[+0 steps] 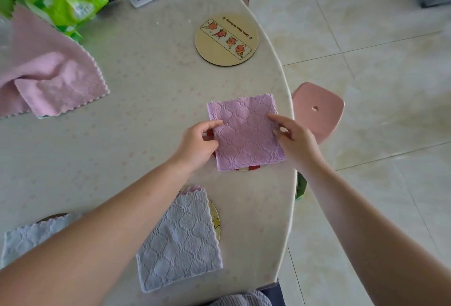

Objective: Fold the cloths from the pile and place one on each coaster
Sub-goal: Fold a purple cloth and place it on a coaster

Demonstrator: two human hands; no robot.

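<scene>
Purple folded cloth (245, 132) sits at centre of the view on a coaster (244, 168) that only peeks out red at its 6 o'clock edge; near the tabletop (146, 86) rim. Left hand (199, 142) pinches the cloth's 9 o'clock edge, thumb and fingers curled on it. Right hand (292, 138) at the 3 o'clock edge, index finger extended onto the cloth, other fingers loosely bent; looks like a light touch, not a grasp. Step in hand, judged: squaring the cloth on the coaster. To do it well: keep the folded layers together, nudge toward 6 o'clock so the coaster is covered evenly, press flat, let go without dragging the top layer. Bare coaster (226, 39) at 12 o'clock from the cloth, not yet covered. Blue folded cloth (179, 242) at 7 o'clock over another coaster (216, 222), and a second blue cloth (26, 237) far at 8 o'clock, partly hidden by the forearm. Pink cloth pile (48, 68) at 10 o'clock, unfolded. Risk: cloth is close to the rim, an overpush could slide it off.
</scene>
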